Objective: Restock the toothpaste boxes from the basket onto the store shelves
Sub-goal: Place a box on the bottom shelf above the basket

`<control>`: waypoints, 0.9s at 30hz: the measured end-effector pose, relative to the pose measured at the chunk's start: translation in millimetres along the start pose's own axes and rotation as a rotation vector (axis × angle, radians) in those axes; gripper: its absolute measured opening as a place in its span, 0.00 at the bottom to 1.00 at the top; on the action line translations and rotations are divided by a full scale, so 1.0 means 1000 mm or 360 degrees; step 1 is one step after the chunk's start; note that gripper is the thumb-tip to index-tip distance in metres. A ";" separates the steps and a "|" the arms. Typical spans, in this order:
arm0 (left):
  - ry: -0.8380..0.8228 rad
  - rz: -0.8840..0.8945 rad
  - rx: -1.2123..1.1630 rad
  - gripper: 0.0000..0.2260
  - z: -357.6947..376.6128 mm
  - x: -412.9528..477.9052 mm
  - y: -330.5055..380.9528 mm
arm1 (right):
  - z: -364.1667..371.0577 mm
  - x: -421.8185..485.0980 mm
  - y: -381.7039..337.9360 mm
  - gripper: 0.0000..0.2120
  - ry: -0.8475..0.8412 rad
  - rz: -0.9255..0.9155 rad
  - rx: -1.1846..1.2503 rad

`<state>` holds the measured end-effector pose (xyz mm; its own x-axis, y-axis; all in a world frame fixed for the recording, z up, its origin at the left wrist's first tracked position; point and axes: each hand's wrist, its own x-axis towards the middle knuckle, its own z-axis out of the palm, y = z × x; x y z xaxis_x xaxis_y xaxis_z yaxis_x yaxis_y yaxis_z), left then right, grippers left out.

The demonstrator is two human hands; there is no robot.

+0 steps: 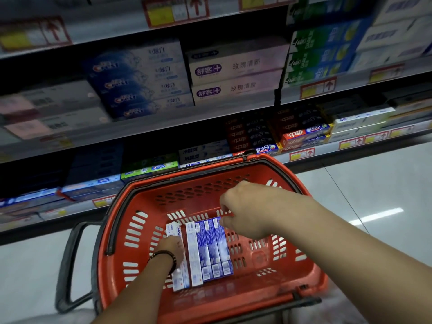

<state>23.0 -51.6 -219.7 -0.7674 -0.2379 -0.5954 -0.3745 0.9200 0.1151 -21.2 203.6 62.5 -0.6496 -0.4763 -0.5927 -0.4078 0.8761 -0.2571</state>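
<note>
Head view: left hand (171, 250) seemingly clamps leftmost toothpaste box (173, 229); grip of right hand (245, 212) unclear.

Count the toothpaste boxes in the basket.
5, side by side on the basket floor: three blue boxes at right, a white box left of them, and one leftmost box under the left hand, which may hide another.

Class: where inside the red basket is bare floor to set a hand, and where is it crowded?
Free: the red plastic basket floor between the blue-and-white toothpaste boxes and its right wall, and between their near ends and the near wall. Crowded: left of centre, boxes side by side, left hand on them, right hand above.
</note>
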 end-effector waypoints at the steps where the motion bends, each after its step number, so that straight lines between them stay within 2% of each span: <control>1: 0.0014 -0.0029 -0.0046 0.08 -0.002 -0.002 -0.001 | 0.000 0.000 -0.001 0.18 -0.0002 -0.0005 -0.0002; 8: -0.0036 -0.0081 -0.0343 0.09 -0.024 -0.014 -0.002 | -0.001 0.002 -0.002 0.18 0.0003 -0.0030 0.0003; 19: -0.0024 0.0108 -0.0535 0.06 -0.092 -0.050 0.020 | -0.005 -0.002 -0.008 0.16 0.0098 -0.0048 0.0007; 27: 0.0023 0.0114 -0.1015 0.06 -0.126 -0.096 0.035 | -0.008 -0.012 -0.013 0.16 0.0328 -0.0116 0.0251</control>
<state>18.0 -35.2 -58.1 -0.8073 -0.1908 -0.5584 -0.5545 0.5691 0.6072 -13.2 197.0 79.5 -0.7455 -0.5298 -0.4045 -0.3641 0.8320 -0.4187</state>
